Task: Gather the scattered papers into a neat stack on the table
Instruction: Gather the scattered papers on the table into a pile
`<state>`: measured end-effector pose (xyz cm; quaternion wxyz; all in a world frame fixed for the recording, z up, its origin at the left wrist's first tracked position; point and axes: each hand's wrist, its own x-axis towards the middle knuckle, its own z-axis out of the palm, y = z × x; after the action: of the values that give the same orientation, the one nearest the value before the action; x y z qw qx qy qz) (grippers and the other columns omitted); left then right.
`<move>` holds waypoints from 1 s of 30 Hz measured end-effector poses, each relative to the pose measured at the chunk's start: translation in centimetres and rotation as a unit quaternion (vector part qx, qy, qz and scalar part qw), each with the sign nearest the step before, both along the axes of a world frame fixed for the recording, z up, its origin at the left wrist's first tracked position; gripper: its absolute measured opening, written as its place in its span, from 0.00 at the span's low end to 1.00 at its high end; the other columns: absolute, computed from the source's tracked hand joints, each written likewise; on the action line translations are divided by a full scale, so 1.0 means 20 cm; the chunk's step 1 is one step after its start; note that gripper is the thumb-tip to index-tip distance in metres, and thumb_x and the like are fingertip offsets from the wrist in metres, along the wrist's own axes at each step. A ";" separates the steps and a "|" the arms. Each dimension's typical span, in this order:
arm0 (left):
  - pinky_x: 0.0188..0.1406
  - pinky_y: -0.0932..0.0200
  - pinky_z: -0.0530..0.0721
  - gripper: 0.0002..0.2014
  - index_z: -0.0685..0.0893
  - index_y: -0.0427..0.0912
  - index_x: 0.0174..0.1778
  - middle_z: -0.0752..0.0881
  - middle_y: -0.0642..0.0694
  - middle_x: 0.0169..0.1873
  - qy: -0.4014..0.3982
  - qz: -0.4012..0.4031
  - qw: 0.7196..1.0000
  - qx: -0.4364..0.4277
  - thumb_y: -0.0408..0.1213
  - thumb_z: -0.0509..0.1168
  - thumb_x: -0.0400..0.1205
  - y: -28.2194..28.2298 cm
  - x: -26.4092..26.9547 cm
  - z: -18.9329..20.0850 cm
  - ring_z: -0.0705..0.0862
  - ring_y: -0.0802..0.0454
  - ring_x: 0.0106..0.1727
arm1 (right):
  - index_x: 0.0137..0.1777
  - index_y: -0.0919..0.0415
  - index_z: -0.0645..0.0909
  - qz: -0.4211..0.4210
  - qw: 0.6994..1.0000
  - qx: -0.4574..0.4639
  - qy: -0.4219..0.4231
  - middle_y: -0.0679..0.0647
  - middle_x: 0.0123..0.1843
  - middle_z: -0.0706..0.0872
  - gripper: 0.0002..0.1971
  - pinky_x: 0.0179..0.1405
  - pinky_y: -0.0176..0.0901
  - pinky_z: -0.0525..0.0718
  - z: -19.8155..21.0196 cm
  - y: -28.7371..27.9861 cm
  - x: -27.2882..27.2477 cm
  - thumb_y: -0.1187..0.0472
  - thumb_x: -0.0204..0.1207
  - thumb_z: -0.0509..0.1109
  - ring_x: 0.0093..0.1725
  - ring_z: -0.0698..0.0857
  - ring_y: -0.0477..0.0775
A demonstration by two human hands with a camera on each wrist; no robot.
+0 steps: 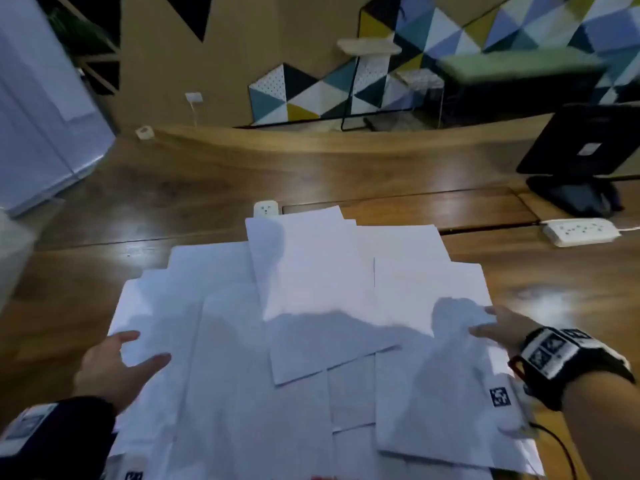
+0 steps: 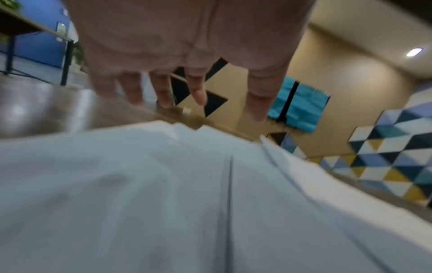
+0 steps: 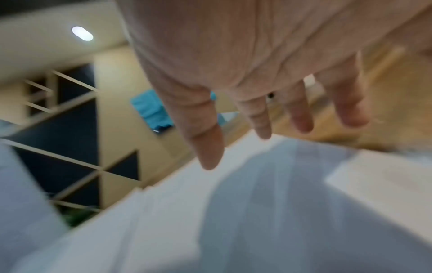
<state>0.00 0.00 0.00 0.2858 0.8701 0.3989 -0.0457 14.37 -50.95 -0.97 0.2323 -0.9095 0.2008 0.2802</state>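
Two open hands flank our overlapping white papers (image 1: pixel 311 306) on the wooden surface (image 1: pixel 173 202): left hand (image 1: pixel 114 365) and right hand (image 1: pixel 498 329), fingers spread, holding nothing, papers lying between them, both equally near.

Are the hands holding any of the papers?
No. The left hand and right hand are open at the papers' outer edges, gripping nothing.

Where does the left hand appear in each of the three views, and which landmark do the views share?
Head: left hand lower left, fingers spread at the left edge of the papers.
Left wrist: left hand at the top, fingers over the papers.
Right wrist: not in view.
Shared landmark: the white papers on the wooden table.
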 end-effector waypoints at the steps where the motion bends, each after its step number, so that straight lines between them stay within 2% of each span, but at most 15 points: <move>1: 0.62 0.38 0.77 0.41 0.77 0.39 0.65 0.78 0.30 0.66 0.015 0.009 1.000 0.020 0.57 0.77 0.59 0.00 0.04 -0.03 0.77 0.29 0.64 | 0.77 0.67 0.61 -0.029 1.000 0.002 -0.002 0.67 0.77 0.69 0.36 0.59 0.48 0.72 -0.02 0.01 0.01 0.60 0.73 0.73 0.73 0.72 0.67; 3: 0.60 0.36 0.80 0.48 0.73 0.40 0.69 0.78 0.30 0.67 0.067 0.041 0.996 0.030 0.63 0.77 0.56 0.05 0.08 -0.07 0.77 0.28 0.64 | 0.77 0.69 0.62 -0.057 0.997 -0.044 0.010 0.70 0.77 0.68 0.36 0.63 0.51 0.71 -0.03 0.03 0.02 0.58 0.73 0.73 0.74 0.69 0.69; 5: 0.53 0.35 0.84 0.57 0.73 0.43 0.69 0.80 0.31 0.63 0.091 0.109 0.990 -0.002 0.71 0.75 0.47 0.14 0.09 -0.13 0.81 0.27 0.57 | 0.78 0.70 0.59 -0.051 0.993 -0.102 0.033 0.71 0.79 0.63 0.39 0.73 0.54 0.66 -0.03 0.04 0.02 0.51 0.74 0.70 0.77 0.64 0.70; 6: 0.50 0.34 0.85 0.61 0.73 0.43 0.68 0.82 0.32 0.61 0.096 0.144 0.985 -0.017 0.74 0.73 0.41 0.20 0.07 -0.18 0.83 0.26 0.52 | 0.78 0.71 0.59 -0.045 0.991 -0.121 0.036 0.72 0.79 0.62 0.39 0.74 0.55 0.65 -0.02 0.05 0.02 0.48 0.75 0.68 0.77 0.65 0.70; 7: 0.50 0.32 0.84 0.64 0.72 0.42 0.69 0.82 0.31 0.60 0.101 0.171 0.980 -0.030 0.76 0.72 0.38 0.25 0.05 -0.22 0.84 0.26 0.51 | 0.77 0.72 0.60 -0.047 0.991 -0.117 0.036 0.73 0.78 0.64 0.38 0.72 0.55 0.67 -0.02 0.06 0.02 0.47 0.75 0.67 0.75 0.67 0.70; 9: 0.54 0.29 0.81 0.67 0.67 0.33 0.72 0.79 0.26 0.64 0.106 0.206 0.972 -0.043 0.76 0.70 0.43 0.26 0.04 -0.24 0.82 0.23 0.53 | 0.75 0.74 0.63 -0.052 0.992 -0.106 0.037 0.73 0.76 0.69 0.36 0.66 0.54 0.71 -0.03 0.09 0.03 0.47 0.76 0.66 0.72 0.72 0.70; 11: 0.54 0.30 0.81 0.67 0.67 0.28 0.71 0.79 0.23 0.63 0.126 0.217 0.967 -0.035 0.79 0.66 0.46 0.23 0.04 -0.24 0.82 0.23 0.52 | 0.75 0.71 0.64 -0.037 0.995 -0.084 0.041 0.70 0.75 0.71 0.35 0.63 0.53 0.73 -0.07 0.12 0.04 0.47 0.76 0.66 0.71 0.74 0.68; 15: 0.55 0.30 0.81 0.75 0.70 0.31 0.68 0.79 0.24 0.61 0.179 0.201 0.963 -0.002 0.86 0.55 0.33 0.25 0.04 -0.34 0.82 0.22 0.51 | 0.72 0.55 0.72 -0.023 1.000 0.004 0.014 0.58 0.68 0.81 0.31 0.57 0.52 0.81 -0.17 0.15 0.07 0.44 0.70 0.70 0.60 0.82 0.63; 18: 0.58 0.34 0.81 0.76 0.72 0.31 0.66 0.80 0.25 0.58 0.206 0.191 0.960 0.008 0.87 0.51 0.31 0.28 0.05 -0.41 0.82 0.24 0.52 | 0.72 0.50 0.73 -0.054 0.998 0.031 -0.007 0.56 0.65 0.83 0.27 0.50 0.48 0.80 -0.18 0.15 0.09 0.48 0.72 0.70 0.55 0.82 0.61; 20: 0.61 0.36 0.79 0.73 0.72 0.30 0.67 0.79 0.25 0.59 0.203 0.186 0.961 0.013 0.88 0.50 0.37 0.21 0.07 -0.37 0.80 0.24 0.55 | 0.72 0.49 0.72 -0.064 0.997 0.032 -0.012 0.57 0.66 0.83 0.29 0.55 0.53 0.83 -0.18 0.16 0.09 0.48 0.71 0.71 0.58 0.83 0.64; 22: 0.67 0.34 0.73 0.62 0.67 0.27 0.70 0.73 0.23 0.65 0.180 0.200 0.963 0.011 0.81 0.55 0.57 0.10 0.08 -0.31 0.75 0.22 0.63 | 0.73 0.49 0.72 -0.053 0.998 0.037 -0.009 0.57 0.67 0.83 0.29 0.61 0.57 0.82 -0.17 0.19 0.08 0.49 0.70 0.72 0.60 0.83 0.65; 24: 0.70 0.36 0.69 0.50 0.63 0.25 0.72 0.69 0.23 0.70 0.161 0.196 0.967 0.002 0.70 0.56 0.71 0.04 0.09 -0.30 0.70 0.23 0.69 | 0.75 0.50 0.70 -0.037 0.999 0.037 -0.013 0.59 0.69 0.80 0.30 0.61 0.52 0.79 -0.17 0.22 0.07 0.52 0.73 0.72 0.63 0.81 0.65; 28: 0.69 0.41 0.70 0.39 0.62 0.28 0.75 0.69 0.29 0.75 0.104 0.125 0.985 -0.057 0.54 0.63 0.77 -0.02 0.09 -0.29 0.71 0.29 0.72 | 0.76 0.48 0.68 -0.034 0.998 0.050 -0.024 0.62 0.70 0.79 0.29 0.56 0.48 0.76 -0.15 0.22 0.05 0.54 0.74 0.70 0.56 0.79 0.62; 30: 0.64 0.43 0.72 0.35 0.63 0.29 0.75 0.70 0.30 0.74 0.103 0.078 0.989 -0.068 0.49 0.63 0.79 -0.05 0.07 -0.27 0.72 0.30 0.72 | 0.76 0.49 0.67 -0.035 0.997 0.060 -0.027 0.61 0.70 0.78 0.30 0.57 0.47 0.75 -0.15 0.23 0.05 0.55 0.74 0.71 0.57 0.79 0.62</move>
<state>1.45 -1.02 -5.31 0.3041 0.8058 0.4886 -0.1399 15.27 -46.27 -3.95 0.3016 -0.8936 0.2094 0.2583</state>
